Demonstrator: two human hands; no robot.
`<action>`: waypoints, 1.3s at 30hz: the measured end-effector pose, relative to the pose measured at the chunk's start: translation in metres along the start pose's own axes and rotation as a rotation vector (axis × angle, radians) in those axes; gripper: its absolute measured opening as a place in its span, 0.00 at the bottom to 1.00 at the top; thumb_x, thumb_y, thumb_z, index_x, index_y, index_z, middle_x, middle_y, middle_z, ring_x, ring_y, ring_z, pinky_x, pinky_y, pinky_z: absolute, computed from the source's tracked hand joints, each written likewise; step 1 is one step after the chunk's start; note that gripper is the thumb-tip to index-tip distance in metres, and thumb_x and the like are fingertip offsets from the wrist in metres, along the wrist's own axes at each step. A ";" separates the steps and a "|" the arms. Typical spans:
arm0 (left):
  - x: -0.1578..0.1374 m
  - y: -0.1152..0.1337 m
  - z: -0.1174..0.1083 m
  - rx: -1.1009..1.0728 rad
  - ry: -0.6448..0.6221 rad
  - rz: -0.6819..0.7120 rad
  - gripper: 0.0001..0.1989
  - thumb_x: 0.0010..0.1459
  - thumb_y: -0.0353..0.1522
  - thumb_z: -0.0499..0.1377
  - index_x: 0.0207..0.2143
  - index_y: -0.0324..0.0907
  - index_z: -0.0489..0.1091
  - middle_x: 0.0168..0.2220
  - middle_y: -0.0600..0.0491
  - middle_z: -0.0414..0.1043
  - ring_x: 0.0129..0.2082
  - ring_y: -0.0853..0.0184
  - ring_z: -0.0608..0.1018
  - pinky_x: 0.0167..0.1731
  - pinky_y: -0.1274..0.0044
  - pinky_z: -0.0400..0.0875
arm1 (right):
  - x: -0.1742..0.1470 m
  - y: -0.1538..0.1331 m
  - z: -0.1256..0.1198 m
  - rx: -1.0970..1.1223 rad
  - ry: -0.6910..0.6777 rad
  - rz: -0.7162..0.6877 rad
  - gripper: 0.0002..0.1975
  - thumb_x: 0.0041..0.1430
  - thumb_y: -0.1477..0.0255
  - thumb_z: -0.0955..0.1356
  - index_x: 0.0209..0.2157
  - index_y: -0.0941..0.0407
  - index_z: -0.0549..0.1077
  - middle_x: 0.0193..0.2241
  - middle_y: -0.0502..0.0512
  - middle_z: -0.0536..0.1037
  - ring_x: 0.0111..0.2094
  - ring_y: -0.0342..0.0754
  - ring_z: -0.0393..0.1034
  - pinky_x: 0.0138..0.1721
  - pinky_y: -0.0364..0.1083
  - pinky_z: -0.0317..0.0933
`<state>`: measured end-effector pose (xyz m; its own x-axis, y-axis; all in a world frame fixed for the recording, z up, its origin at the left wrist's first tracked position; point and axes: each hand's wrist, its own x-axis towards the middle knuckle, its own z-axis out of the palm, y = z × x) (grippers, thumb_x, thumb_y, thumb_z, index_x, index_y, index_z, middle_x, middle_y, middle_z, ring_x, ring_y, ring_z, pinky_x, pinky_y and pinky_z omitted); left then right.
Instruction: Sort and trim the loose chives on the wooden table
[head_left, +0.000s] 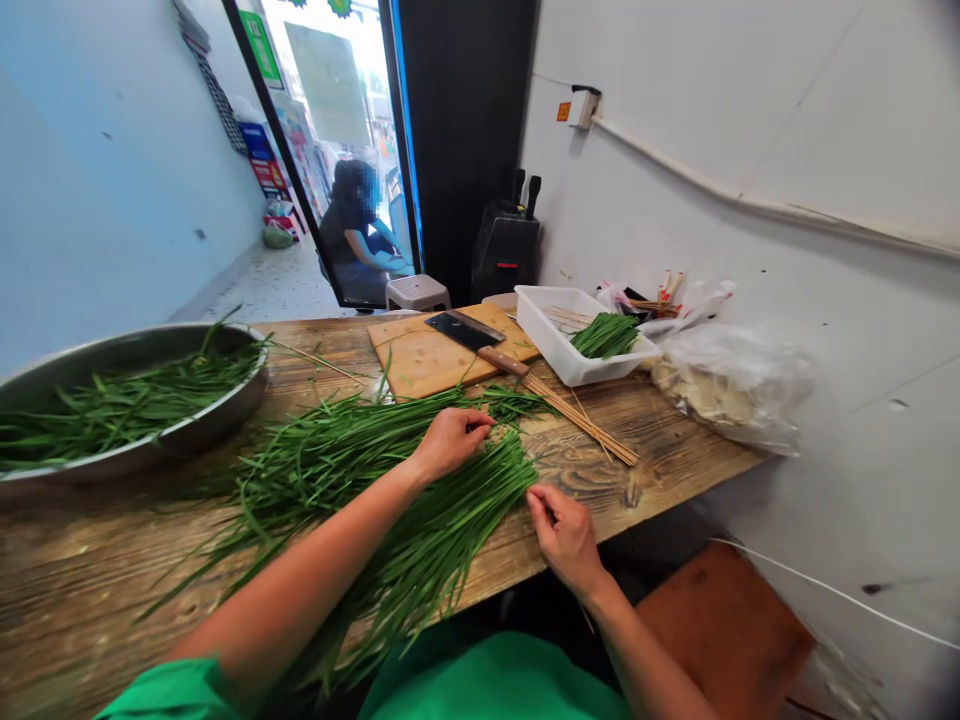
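Observation:
Long green garlic chives [442, 530] lie in a spread bunch on the wooden table, their cut ends to the right. Over the upper part of the bunch is my left hand [452, 440], its thumb and fingers pinched at the chive ends; the fingertips partly hide what they grip. At the bunch's right edge my right hand [564, 533] is closed, and a thin bamboo skewer [587, 617] sticks out below its wrist. More loose chives [341, 440] lie behind my left forearm. Beyond my hands, a bundle of bamboo skewers [589, 420] rests on the table.
A cleaver [465, 330] lies on a cutting board [405, 362]. A white plastic tray [574, 372] holds chives and skewers beside a clear plastic bag [739, 385]. At left, a large metal basin [259, 385] contains chives. A person [360, 235] sits beyond the glass door.

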<state>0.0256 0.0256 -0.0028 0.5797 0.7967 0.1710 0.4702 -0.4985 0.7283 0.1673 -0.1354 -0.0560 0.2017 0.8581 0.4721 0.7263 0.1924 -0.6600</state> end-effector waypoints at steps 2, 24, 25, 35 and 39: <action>0.000 -0.001 0.001 -0.014 0.009 -0.001 0.12 0.50 0.33 0.54 0.34 0.41 0.75 0.32 0.55 0.76 0.30 0.68 0.75 0.33 0.79 0.66 | 0.000 0.000 0.000 -0.001 -0.007 0.009 0.11 0.60 0.70 0.59 0.33 0.57 0.71 0.23 0.52 0.74 0.23 0.42 0.68 0.26 0.40 0.60; -0.004 0.006 0.005 -0.007 0.051 0.068 0.10 0.50 0.31 0.54 0.27 0.38 0.73 0.24 0.56 0.73 0.24 0.73 0.70 0.26 0.82 0.61 | 0.002 -0.003 -0.002 -0.002 -0.022 0.003 0.11 0.59 0.72 0.59 0.33 0.58 0.71 0.24 0.53 0.75 0.24 0.43 0.69 0.28 0.40 0.60; -0.005 0.006 0.007 0.003 0.045 0.072 0.09 0.50 0.31 0.54 0.27 0.38 0.74 0.24 0.56 0.73 0.24 0.73 0.70 0.27 0.82 0.62 | 0.002 -0.003 -0.002 -0.003 -0.023 0.003 0.11 0.59 0.72 0.59 0.33 0.58 0.71 0.24 0.53 0.75 0.24 0.43 0.69 0.28 0.40 0.60; 0.001 0.018 -0.049 0.172 0.021 0.164 0.12 0.52 0.35 0.53 0.33 0.40 0.74 0.32 0.53 0.75 0.32 0.69 0.73 0.35 0.80 0.64 | -0.002 0.000 0.000 0.001 -0.016 0.036 0.10 0.59 0.71 0.60 0.33 0.58 0.71 0.26 0.53 0.76 0.25 0.43 0.70 0.29 0.40 0.61; 0.001 0.012 -0.059 0.461 -0.138 0.161 0.09 0.50 0.34 0.56 0.29 0.41 0.75 0.29 0.51 0.73 0.30 0.68 0.72 0.32 0.78 0.62 | -0.003 0.001 0.001 0.009 -0.009 0.034 0.10 0.59 0.71 0.60 0.34 0.58 0.72 0.27 0.53 0.76 0.26 0.44 0.70 0.30 0.41 0.62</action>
<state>-0.0075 0.0405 0.0458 0.7366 0.6606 0.1450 0.5948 -0.7348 0.3259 0.1673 -0.1378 -0.0588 0.2197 0.8686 0.4442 0.7135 0.1674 -0.6804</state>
